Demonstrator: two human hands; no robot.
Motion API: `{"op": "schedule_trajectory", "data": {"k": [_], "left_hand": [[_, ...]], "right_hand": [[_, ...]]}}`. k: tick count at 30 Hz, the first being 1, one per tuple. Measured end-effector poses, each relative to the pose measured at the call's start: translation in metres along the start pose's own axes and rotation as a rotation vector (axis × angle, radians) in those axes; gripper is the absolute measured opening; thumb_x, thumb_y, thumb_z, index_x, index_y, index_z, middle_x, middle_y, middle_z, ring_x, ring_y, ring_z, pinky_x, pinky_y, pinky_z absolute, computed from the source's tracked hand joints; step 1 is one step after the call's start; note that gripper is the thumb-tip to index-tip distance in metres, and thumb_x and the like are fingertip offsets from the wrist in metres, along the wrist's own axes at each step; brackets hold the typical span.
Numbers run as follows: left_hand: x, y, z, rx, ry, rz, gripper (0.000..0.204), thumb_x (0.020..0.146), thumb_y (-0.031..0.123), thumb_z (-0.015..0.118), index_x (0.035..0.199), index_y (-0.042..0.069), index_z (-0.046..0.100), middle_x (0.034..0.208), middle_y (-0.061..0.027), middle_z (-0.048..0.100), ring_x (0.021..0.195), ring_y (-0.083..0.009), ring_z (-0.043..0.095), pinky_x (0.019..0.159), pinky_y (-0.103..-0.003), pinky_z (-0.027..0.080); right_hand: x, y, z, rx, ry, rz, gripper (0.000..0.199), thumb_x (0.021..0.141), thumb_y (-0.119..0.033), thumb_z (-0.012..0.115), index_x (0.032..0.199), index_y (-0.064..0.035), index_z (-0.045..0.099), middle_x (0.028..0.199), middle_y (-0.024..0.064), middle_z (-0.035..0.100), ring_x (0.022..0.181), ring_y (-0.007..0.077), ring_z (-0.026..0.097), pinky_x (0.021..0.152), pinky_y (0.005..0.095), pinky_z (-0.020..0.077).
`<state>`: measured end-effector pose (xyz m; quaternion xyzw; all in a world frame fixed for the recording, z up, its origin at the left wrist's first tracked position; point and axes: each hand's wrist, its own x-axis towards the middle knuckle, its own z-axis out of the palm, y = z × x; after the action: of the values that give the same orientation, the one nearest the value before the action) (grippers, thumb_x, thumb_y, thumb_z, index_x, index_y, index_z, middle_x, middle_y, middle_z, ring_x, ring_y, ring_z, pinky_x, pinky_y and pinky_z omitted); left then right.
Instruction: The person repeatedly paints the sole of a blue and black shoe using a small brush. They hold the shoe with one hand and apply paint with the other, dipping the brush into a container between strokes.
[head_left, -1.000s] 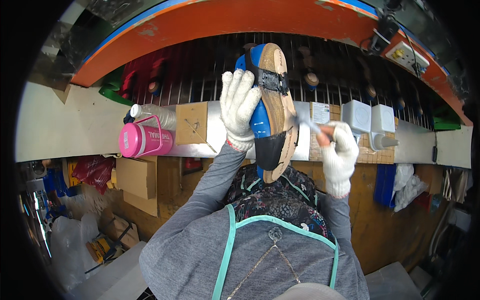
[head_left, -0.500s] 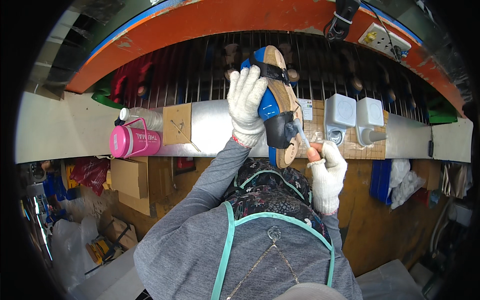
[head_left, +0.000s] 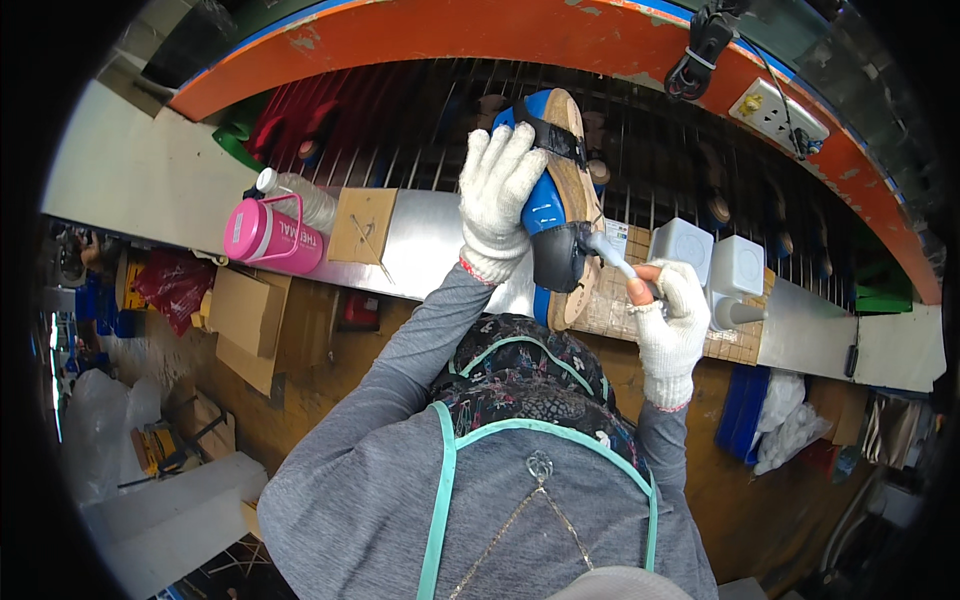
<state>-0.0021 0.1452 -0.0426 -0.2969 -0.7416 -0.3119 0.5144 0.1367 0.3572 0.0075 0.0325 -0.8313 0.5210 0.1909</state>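
My left hand (head_left: 497, 200), in a white knit glove, grips a sandal (head_left: 577, 205) from its left side and holds it up on edge over the bench. The sandal is fitted on a blue shoe last (head_left: 541, 208) and has black straps (head_left: 556, 258) and a tan footbed edge. In my right hand (head_left: 672, 330), gloved with bare thumb and fingertip showing, a small brush (head_left: 615, 257) with a pale handle is pinched. Its tip lies at the sole edge beside the lower strap; whether it touches is hard to tell.
Two white containers (head_left: 683, 250) stand on a tan mat (head_left: 600, 315) at right. A pink jug (head_left: 275, 238), a clear bottle (head_left: 312, 203) and a cardboard square (head_left: 358, 235) with a thin stick are at left. Behind the metal bench runs a barred rack (head_left: 400, 130) holding more shoes.
My right hand has shifted slightly right and up with the brush, whose handle is more slanted. The left hand keeps its hold on the sandal. The whole view has turned a little.
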Motion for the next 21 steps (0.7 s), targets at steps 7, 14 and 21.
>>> {"op": "schedule_trajectory", "data": {"k": [7, 14, 21], "left_hand": [[-0.002, -0.006, -0.005, 0.044, -0.048, -0.047, 0.054, 0.071, 0.012, 0.076, 0.124, 0.011, 0.063, 0.128, -0.0190, 0.066, 0.118, -0.0399, 0.063, 0.110, -0.056, 0.037], [-0.008, -0.022, -0.001, -0.014, -0.114, -0.155, 0.051, 0.074, 0.012, 0.076, 0.123, 0.011, 0.066, 0.132, -0.0173, 0.065, 0.120, -0.0379, 0.063, 0.112, -0.053, 0.037], [-0.010, -0.040, 0.009, -0.113, -0.211, -0.218, 0.055, 0.069, 0.009, 0.078, 0.123, 0.008, 0.066, 0.132, -0.0173, 0.065, 0.119, -0.0380, 0.063, 0.112, -0.053, 0.037]], "right_hand": [[-0.004, 0.003, 0.004, 0.022, -0.073, -0.016, 0.016, 0.084, -0.010, 0.077, 0.094, 0.0003, 0.072, 0.092, 0.0082, 0.064, 0.084, 0.0182, 0.061, 0.074, 0.0299, 0.0486], [-0.007, -0.004, 0.017, 0.142, -0.108, 0.058, 0.016, 0.085, -0.010, 0.076, 0.094, 0.0016, 0.072, 0.092, 0.0073, 0.062, 0.084, 0.0168, 0.060, 0.072, 0.0281, 0.0473], [-0.003, -0.018, 0.035, 0.134, -0.046, 0.217, 0.018, 0.089, -0.013, 0.074, 0.096, 0.0041, 0.071, 0.092, 0.0059, 0.060, 0.078, 0.0134, 0.057, 0.068, 0.0263, 0.0451]]}}
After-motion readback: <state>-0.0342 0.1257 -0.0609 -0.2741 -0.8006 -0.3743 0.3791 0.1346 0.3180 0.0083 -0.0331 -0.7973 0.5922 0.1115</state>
